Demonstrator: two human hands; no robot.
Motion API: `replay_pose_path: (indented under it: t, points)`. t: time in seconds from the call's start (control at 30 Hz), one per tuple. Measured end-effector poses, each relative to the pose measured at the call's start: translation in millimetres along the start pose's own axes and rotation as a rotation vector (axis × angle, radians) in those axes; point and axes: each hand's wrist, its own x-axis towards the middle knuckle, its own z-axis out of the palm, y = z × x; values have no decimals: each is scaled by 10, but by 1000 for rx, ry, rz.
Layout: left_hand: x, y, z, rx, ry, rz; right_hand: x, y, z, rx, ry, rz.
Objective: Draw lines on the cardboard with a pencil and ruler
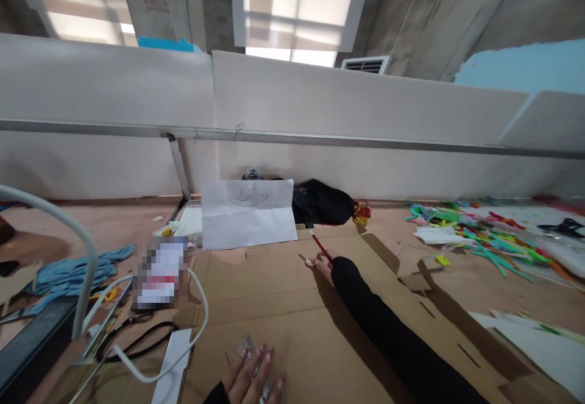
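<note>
Flattened brown cardboard (274, 306) lies on the table before me. My right hand (323, 265), at the end of a black sleeve, is closed round a red pencil (321, 245) over the cardboard's upper part. Faint marks show on the cardboard left of that hand. Near the bottom edge my left hand (256, 376) lies on the cardboard with its fingers apart; a small shiny clear item (245, 348) is by its fingertips. A white sheet (249, 224) with a pencil sketch stands propped at the cardboard's far edge.
A phone (161, 273), a white cable (206, 312), a black cord loop (137, 346) and blue gloves (86, 270) are at the left. Behind the sheet is a black bag (324, 202). Colourful pipe cleaners (498, 239) and papers (539, 355) lie at the right.
</note>
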Motion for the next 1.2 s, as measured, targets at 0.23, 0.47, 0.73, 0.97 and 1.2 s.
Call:
replay_pose_path:
  t: [0.23,0.47,0.73,0.97,1.2]
  points:
    - [82,-94,-48,-26,-95,113,-18,-30,22,-87,-7,-69]
    - [250,-72,-109,-70,-83,84,-8,-8,147,-69,-27,-36]
    - [276,-61,-222,-110,-196,21,10,-118,132,47,-105,-6]
    - [293,-34,-216,-75,-239,-18,-308,-437,222,188,-234,54]
    - [162,-20,-203,-2,-279,35,-711,-711,436,262,-464,-256]
